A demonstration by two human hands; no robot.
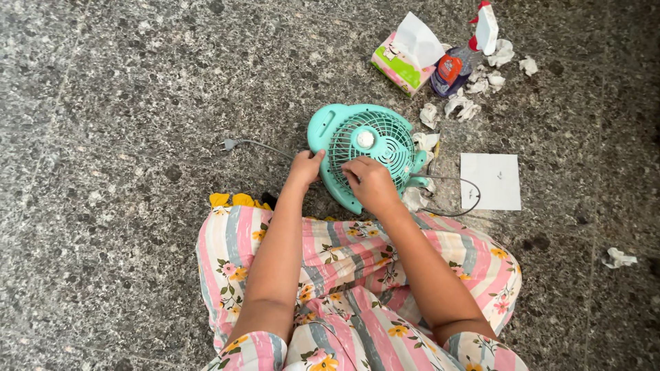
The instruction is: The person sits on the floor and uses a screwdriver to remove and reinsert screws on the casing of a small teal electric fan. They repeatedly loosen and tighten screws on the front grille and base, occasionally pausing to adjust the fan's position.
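On the speckled stone floor [103, 103], directly in front of the seated person's crossed legs, a small turquoise fan [364, 148] lies flat with its round grille facing up. A white hub sits at the centre of the grille.

Left hand [304, 167]: fingers curled over the near left rim of the fan housing, gripping the edge. Right hand [370, 182]: resting on the lower part of the grille, fingers bent down onto the wires. Whether the fingers pinch anything cannot be told from this view.

A grey power cord [258, 145] runs from the left side of the fan and ends in a plug on the floor. A second loop of dark cable [467, 199] curves along the right side of the fan.

Surrounding items:
- A white sheet of paper [490, 181], flat on the floor, just right of the fan.
- A pink and green tissue box [399, 65], beyond the fan, with one tissue standing out of it.
- A spray bottle [457, 62] with a white trigger head, beside the tissue box.
- Crumpled tissues [460, 106], scattered between the bottle and the fan, some touching the fan's right edge.
- One more crumpled tissue [619, 258], well apart at far right.
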